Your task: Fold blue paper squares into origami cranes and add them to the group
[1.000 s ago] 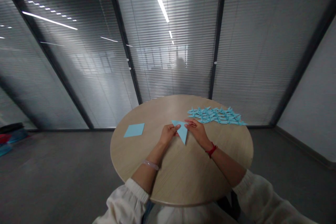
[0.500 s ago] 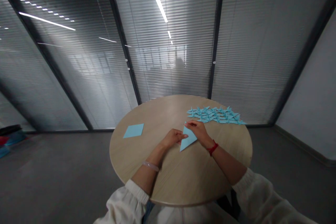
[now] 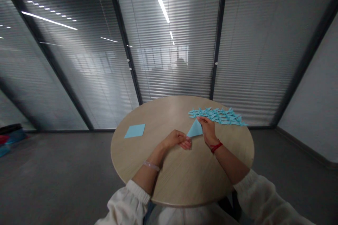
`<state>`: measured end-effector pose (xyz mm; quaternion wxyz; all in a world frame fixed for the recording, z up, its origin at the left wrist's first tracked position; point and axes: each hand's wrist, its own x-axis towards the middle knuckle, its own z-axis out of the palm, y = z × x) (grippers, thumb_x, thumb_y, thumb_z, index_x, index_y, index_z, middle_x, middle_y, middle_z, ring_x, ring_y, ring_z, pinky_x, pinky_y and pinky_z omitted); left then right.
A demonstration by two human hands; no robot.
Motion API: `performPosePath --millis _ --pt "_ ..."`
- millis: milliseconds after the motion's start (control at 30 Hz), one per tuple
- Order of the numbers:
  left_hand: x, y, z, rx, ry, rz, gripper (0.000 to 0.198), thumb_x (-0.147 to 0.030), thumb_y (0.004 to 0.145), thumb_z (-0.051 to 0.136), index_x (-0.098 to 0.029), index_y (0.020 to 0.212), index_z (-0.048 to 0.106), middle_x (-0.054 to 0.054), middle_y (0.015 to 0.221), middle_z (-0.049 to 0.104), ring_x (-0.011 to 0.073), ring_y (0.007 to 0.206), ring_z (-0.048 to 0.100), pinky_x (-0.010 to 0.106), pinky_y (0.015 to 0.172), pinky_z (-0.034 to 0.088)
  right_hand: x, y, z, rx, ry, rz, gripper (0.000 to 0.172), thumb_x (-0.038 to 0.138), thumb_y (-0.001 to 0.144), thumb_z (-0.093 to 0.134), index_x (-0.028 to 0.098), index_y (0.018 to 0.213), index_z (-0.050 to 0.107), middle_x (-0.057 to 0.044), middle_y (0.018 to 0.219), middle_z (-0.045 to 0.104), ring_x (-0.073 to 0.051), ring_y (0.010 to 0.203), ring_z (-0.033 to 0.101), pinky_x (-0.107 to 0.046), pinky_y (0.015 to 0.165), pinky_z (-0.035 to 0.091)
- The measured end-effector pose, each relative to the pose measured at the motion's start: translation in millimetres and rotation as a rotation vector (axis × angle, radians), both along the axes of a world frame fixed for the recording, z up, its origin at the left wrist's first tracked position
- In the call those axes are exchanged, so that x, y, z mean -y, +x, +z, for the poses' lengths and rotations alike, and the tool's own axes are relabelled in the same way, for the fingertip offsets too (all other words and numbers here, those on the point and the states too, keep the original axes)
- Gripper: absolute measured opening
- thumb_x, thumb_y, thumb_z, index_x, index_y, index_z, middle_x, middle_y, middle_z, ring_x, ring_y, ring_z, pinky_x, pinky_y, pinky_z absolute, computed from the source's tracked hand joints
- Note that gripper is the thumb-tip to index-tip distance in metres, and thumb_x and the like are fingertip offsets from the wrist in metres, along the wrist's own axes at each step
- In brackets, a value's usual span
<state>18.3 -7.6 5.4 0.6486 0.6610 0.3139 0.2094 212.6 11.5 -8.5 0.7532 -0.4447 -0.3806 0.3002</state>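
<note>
Head view: a person seated at a round wooden table [image 3: 182,179] works a light blue paper triangle [image 3: 195,130], which lies near the middle of the tabletop, slightly toward the right edge. Right hand [image 3: 208,130] rests on the triangle's right side, fingers curled down onto the paper and pinning it; the apex points toward the far edge. Left hand [image 3: 177,139] is loosely closed just beside the triangle's lower left corner, fingertips pinched at or against that corner; whether they actually grip it cannot be told at this size. Folded paper figures [image 3: 216,116] of the same blue lie in a cluster at the far right edge, near the right hand. One flat paper square [image 3: 135,130] lies well apart toward the left edge. Judged from its look, the triangle is very light, thin and limp, creases easily and may slide on the smooth wood; it is best held by a corner or along a folded edge, with one hand pressing it flat.
</note>
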Motion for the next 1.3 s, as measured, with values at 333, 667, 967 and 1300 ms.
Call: performPosePath --millis 333,667,967,1300 --pt "-15 -6 -8.1 0.114 0.239 0.332 0.045 -0.031 0.074 0.069 -0.012 0.113 0.062 0.013 0.091 0.07 0.0158 0.075 0.066 0.028 0.069 0.052 5 -4 2.3 -0.203 -0.043 0.293 0.027 0.036 0.055 0.077 0.017 0.072 0.069 -0.001 0.072 0.068 -0.015 0.066 0.058 -0.027 0.063 0.045" --pt "0 -3 12.9 0.155 0.565 0.166 0.033 -0.019 0.069 0.071 -0.024 0.102 0.072 0.012 0.129 0.052 0.0261 0.121 0.047 0.031 0.083 0.05 21 -15 9.3 0.016 -0.141 0.554 0.032 0.047 0.062 0.073 0.019 0.075 0.067 -0.002 0.072 0.068 -0.016 0.061 0.059 -0.028 0.056 0.047" --pt "-6 0 8.1 0.182 0.523 0.314 0.024 -0.038 0.062 0.077 -0.017 0.071 0.072 0.009 0.099 0.065 0.02 0.095 0.059 0.031 0.082 0.049 24 -20 11.0 0.055 -0.126 0.572 0.033 0.045 0.06 0.076 0.018 0.077 0.069 -0.003 0.075 0.067 -0.016 0.065 0.06 -0.026 0.061 0.047" --pt "-12 -1 5.8 0.161 0.316 0.46 0.038 -0.041 0.055 0.08 -0.014 0.072 0.06 -0.001 0.062 0.062 0.0106 0.058 0.058 0.025 0.063 0.048 24 -22 12.5 0.195 0.008 0.617 0.039 0.055 0.076 0.06 0.019 0.084 0.072 -0.005 0.083 0.068 -0.019 0.076 0.062 -0.031 0.071 0.05"
